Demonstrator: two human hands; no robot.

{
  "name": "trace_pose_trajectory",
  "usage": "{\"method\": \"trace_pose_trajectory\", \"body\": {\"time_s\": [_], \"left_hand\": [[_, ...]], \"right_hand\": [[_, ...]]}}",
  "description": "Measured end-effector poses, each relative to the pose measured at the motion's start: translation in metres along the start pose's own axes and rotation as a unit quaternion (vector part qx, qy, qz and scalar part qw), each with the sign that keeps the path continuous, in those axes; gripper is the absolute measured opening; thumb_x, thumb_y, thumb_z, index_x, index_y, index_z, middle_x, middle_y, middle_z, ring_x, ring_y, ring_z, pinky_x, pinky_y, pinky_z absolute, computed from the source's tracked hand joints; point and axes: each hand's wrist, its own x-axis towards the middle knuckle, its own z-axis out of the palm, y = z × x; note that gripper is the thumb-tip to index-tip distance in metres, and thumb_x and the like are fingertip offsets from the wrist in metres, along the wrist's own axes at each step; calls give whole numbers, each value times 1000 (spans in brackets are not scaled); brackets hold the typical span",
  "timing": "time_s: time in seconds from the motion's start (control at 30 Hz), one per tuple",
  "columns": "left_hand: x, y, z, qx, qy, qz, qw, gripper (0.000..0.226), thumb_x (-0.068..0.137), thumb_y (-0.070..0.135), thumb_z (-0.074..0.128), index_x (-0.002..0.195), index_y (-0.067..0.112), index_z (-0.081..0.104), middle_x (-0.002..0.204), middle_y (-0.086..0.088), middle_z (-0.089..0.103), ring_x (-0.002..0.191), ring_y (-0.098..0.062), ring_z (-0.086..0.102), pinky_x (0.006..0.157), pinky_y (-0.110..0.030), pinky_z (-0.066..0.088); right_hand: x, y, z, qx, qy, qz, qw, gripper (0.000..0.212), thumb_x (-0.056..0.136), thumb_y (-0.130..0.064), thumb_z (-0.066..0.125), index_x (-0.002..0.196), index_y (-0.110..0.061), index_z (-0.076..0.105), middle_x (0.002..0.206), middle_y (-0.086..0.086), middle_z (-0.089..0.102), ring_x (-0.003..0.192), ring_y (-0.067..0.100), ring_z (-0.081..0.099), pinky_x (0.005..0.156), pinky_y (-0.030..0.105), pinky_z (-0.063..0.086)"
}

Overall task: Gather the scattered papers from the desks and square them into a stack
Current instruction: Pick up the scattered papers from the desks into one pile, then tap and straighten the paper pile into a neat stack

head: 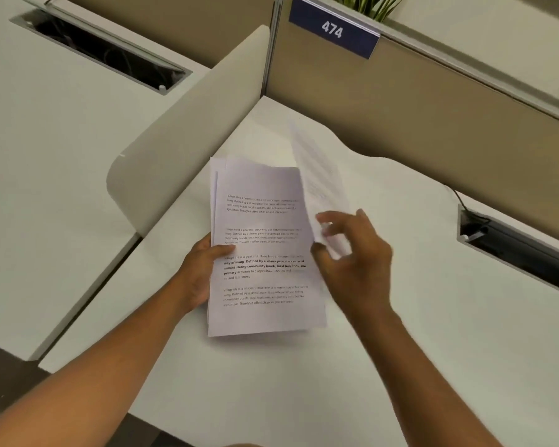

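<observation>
A sheaf of printed white papers [262, 246] hangs over the white desk [400, 333] in the middle of the view, its top edges uneven. My left hand [204, 269] grips its left edge, thumb on the top page. My right hand [355, 253] pinches a single blurred sheet [320, 175] at its lower end. That sheet stands tilted up along the right side of the sheaf.
A rounded beige divider [181, 130] separates this desk from the left desk [46, 156]. Open cable troughs sit at the far left [104, 50] and the right [513, 250]. A partition wall with a blue sign "474" [333, 30] runs behind. A plant [371, 4] shows above it.
</observation>
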Motion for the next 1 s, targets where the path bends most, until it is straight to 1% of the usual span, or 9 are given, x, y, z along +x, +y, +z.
{"method": "trace_pose_trajectory", "body": {"time_s": [0.13,0.33,0.5,0.6,0.67,0.73,0.83,0.9,1.0], "left_hand": [[-2,0,19,8,-11,19,1000,29,114,19,55,137,25,72,128,-13,84,105,-35,84,78,-48,70],[-10,-1,35,6,-98,-3,995,58,110,62,44,156,30,59,148,-5,75,131,-36,74,109,-60,59],[-13,-11,46,21,-82,39,996,30,108,15,68,138,21,71,131,-6,84,118,-34,81,84,-41,70],[-16,-15,53,42,-93,45,994,33,108,4,65,136,21,71,130,-9,83,114,-33,82,83,-41,70],[-18,-15,60,53,-116,52,990,35,107,5,66,139,21,70,132,-11,83,114,-34,82,84,-46,70],[-20,-12,68,68,-135,55,987,38,107,8,68,142,22,69,133,-12,82,116,-37,81,88,-51,69],[-24,-9,86,96,-161,65,980,36,106,9,70,138,25,71,131,-11,83,114,-35,82,86,-49,70],[-26,-10,104,119,-176,73,974,33,105,11,72,134,26,74,129,-10,84,113,-35,82,85,-47,70],[-26,-13,134,162,-201,103,961,27,103,15,76,125,30,81,127,-7,85,112,-32,83,85,-43,70]], "right_hand": [[-43,-24,31,-93,-204,-66,972,28,72,-5,89,86,-8,65,140,12,70,137,38,61,116,68,38],[-65,-19,50,-75,-301,-128,942,16,82,3,76,88,-6,63,127,14,74,132,41,62,116,70,36],[-84,-19,48,-90,-333,-159,925,14,95,-21,72,100,-8,70,133,8,73,143,34,55,121,67,32],[-85,-17,27,5,-263,-50,963,47,99,-55,61,120,-14,71,141,0,68,146,19,52,126,58,29],[-79,-4,7,51,-104,45,992,45,100,-48,63,128,-14,67,151,1,58,148,17,47,126,46,32],[-69,24,-18,36,37,199,979,55,97,-42,72,143,-18,54,161,0,42,152,16,38,124,36,34],[-56,68,-57,177,18,447,877,89,86,-46,84,158,-31,34,162,-6,44,143,17,49,114,38,43],[-57,90,-76,292,-45,464,835,75,86,-40,84,151,-27,47,147,-5,64,129,20,66,106,45,53],[-63,103,-98,326,-31,413,850,41,92,-22,81,131,-18,68,126,0,79,114,26,76,95,46,64]]}}
